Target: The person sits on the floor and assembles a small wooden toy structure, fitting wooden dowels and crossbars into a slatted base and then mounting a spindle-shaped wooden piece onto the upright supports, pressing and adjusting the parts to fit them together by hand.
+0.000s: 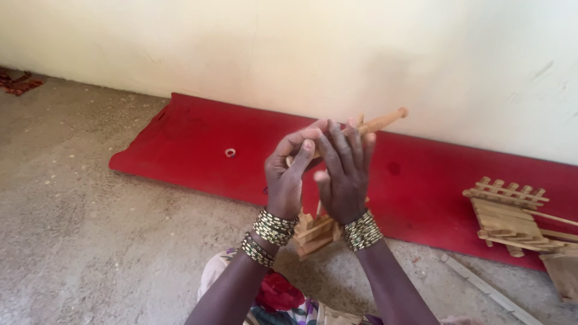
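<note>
While both hands (319, 171) grip it, pinching, the wooden stick (380, 122) juts up rightward.

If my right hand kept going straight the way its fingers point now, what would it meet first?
The right hand points up and away, fingers against the wooden stick. Beyond that, probably the red mat, then the pale wall; depth is hard to judge.

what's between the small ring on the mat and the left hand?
Head view: only bare red mat lies between the ring and the left hand.
</note>
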Available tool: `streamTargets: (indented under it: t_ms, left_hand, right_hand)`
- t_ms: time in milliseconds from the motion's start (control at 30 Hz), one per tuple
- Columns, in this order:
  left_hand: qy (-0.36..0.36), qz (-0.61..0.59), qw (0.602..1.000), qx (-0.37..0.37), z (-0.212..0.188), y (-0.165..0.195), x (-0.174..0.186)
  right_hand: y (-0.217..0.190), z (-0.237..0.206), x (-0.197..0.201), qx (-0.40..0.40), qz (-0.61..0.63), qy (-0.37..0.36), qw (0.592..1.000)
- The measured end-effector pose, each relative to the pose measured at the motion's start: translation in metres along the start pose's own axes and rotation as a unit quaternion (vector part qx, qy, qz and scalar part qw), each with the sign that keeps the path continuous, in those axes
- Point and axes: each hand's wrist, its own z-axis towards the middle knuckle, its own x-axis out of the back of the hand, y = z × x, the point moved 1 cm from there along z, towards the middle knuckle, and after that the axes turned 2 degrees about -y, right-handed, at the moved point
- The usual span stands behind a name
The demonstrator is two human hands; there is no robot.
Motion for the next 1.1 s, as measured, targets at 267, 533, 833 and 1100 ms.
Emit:
streamTargets:
  t_ms: [267, 533, 833, 1100]
  left_hand:
    - [-0.093, 0.123, 0.988, 0.007, 0.004, 0.021, 0.006]
    - [-0.101, 0.027, 0.995, 0.003, 0.000, 0.015, 0.018]
    - [-0.105, 0.298, 0.948, -0.024, 0.011, -0.040, 0.008]
    - [0.029, 0.197, 0.980, -0.025, 0.034, -0.020, 0.044]
  right_hand:
    - [0.027, -0.008, 0.000, -0.025, 0.018, 0.041, 0.999]
    - [0.035, -0.008, -0.010, -0.167, 0.125, 0.085, 0.974]
    - [0.040, -0.027, 0.017, -0.123, 0.263, 0.075, 0.954]
    - [0.121, -0.163, -0.051, -0.464, 0.301, 0.062, 0.831]
